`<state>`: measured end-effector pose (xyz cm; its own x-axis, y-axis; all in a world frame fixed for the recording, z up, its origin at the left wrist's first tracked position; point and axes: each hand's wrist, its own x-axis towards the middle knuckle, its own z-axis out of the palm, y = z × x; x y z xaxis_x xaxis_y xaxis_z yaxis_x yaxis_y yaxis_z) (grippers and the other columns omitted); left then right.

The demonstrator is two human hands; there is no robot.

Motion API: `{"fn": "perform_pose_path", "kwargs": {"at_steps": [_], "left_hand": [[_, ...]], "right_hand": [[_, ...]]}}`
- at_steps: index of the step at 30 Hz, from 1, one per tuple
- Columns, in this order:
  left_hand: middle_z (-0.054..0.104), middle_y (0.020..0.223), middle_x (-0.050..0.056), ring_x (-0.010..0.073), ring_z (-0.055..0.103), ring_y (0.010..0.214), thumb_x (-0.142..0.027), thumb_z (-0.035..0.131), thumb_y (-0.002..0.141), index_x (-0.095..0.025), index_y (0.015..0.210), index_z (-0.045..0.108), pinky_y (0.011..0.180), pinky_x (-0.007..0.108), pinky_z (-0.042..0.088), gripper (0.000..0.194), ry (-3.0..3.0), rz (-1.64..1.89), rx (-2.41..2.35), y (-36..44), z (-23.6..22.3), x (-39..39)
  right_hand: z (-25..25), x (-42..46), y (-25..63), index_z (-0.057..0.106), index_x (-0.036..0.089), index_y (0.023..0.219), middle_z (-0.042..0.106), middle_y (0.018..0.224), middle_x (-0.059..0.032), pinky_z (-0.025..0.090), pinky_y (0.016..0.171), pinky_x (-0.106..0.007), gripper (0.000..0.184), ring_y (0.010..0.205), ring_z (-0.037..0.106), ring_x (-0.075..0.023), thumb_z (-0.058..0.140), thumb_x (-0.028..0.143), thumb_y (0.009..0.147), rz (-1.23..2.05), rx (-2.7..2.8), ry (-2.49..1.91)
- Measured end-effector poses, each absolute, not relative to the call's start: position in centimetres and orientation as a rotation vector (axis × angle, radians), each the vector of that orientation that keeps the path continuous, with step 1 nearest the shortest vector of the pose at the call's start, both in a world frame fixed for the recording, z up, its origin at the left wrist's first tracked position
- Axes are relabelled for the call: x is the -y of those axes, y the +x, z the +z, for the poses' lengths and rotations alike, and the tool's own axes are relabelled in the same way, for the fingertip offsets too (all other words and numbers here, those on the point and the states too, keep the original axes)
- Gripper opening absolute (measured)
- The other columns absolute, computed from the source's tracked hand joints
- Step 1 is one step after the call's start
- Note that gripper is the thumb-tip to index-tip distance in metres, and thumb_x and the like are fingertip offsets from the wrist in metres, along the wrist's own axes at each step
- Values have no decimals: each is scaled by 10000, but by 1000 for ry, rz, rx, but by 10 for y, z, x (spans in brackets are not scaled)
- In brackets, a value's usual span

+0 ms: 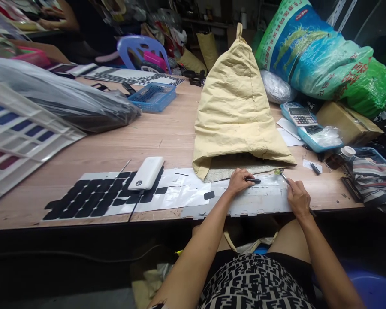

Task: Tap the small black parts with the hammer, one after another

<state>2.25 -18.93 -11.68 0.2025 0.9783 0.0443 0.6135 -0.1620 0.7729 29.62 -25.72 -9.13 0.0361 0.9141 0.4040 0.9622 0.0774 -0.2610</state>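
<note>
My left hand (239,181) is closed on a small black piece (253,180), a narrow strip whose exact kind I cannot make out. My right hand (298,198) grips a thin-handled tool (283,176) with a yellowish tip, perhaps a brush. That tip is close to the mouth of a yellow cloth sack (238,107) standing on the table. Under both hands lies a clear-grey plastic sheet (234,208). To its left, black rounded pieces (96,195) lie in rows on white paper (183,199). One loose black piece (209,195) rests near my left forearm.
A white power bank (146,174) with a cable lies on the black pieces. Blue basket (154,98), plastic-wrapped bundle (83,103) and white rack (28,137) stand left. A calculator (303,118), cardboard box (349,122) and striped cloth (378,182) crowd the right. Another person sits behind.
</note>
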Motion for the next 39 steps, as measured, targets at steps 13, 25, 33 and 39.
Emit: {"fn": "perform_pose_path", "kwargs": {"at_steps": [13,25,33,39], "left_hand": [[690,1014,28,281,525,1108,-309,873,686,-303,849,824,1037,452,389,171,1944,657,-1358,17,-109,204],[387,1634,16,421,285,1491,-299,928,613,-343,920,825,1223,616,211,327,2210,491,-1165,11,-108,330],[738,1068,84,244,661,1008,-328,671,878,-236,1125,766,946,401,530,279,1862,907,-1409,25,-96,242],[762,977,169,310,712,990,-318,559,927,-160,1027,786,860,394,530,295,1604,776,-1980,42,-89,129]], "right_hand": [[-105,243,323,654,211,1285,585,984,-85,290,735,-335,356,884,439,-220,472,233,980,-429,1977,-2041],[-104,243,322,650,215,1283,574,987,-93,296,716,-336,354,878,435,-227,492,231,967,-462,1973,-2063],[-105,243,322,660,210,1257,582,951,-89,301,706,-335,337,857,450,-222,473,238,978,-533,1973,-2016],[-107,242,323,655,206,1262,590,947,-84,315,705,-335,328,865,463,-224,482,226,984,-522,1981,-2012]]}}
